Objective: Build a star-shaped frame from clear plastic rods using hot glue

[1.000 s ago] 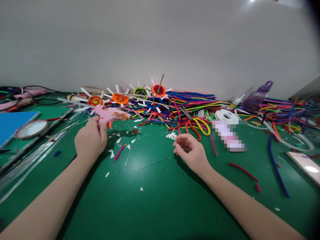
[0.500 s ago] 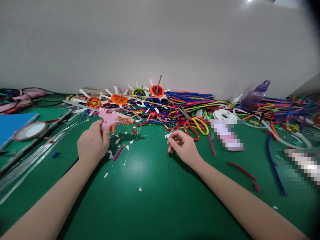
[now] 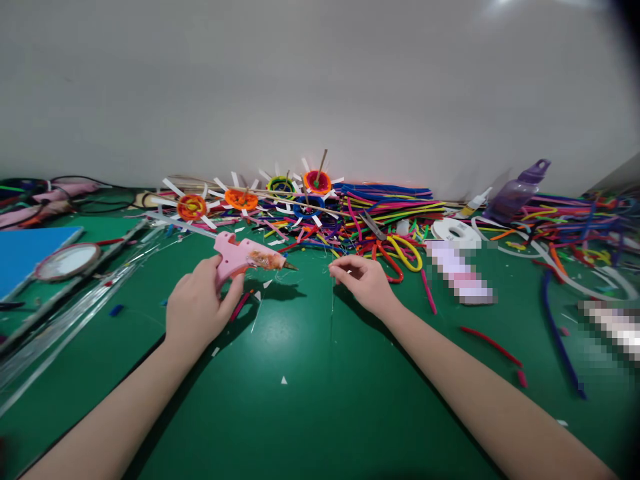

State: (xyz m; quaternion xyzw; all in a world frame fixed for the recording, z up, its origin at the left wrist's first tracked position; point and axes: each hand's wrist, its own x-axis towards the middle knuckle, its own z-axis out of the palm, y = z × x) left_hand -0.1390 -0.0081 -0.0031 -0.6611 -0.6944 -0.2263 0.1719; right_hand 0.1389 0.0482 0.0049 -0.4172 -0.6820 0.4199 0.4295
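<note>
My left hand (image 3: 197, 310) is wrapped round a pink glue gun (image 3: 240, 257), held above the table with its browned, glue-smeared nozzle pointing right. A clear glue stick (image 3: 187, 227) juts from the gun's back end. To the right, my right hand (image 3: 363, 283) is closed in a pinch, its fingertips facing the nozzle across a gap. A thin clear thread (image 3: 333, 303) hangs from those fingertips; anything else between them is too small to make out. Beneath the gun lie white paper scraps (image 3: 267, 284) and a short magenta pipe cleaner (image 3: 241, 305).
Pipe-cleaner discs with white paper strips (image 3: 191, 207) stand along the back among a heap of pipe cleaners (image 3: 390, 200). Scissors (image 3: 395, 250), a white spool (image 3: 456, 233) and a purple bottle (image 3: 515, 193) sit at right. A round white-faced piece (image 3: 67, 261) and clear plastic lie left.
My left hand has moved the glue gun right and slightly down, bringing its nozzle nearer my right hand. The right hand stays pinched and has shifted slightly left. The view has turned a little.
</note>
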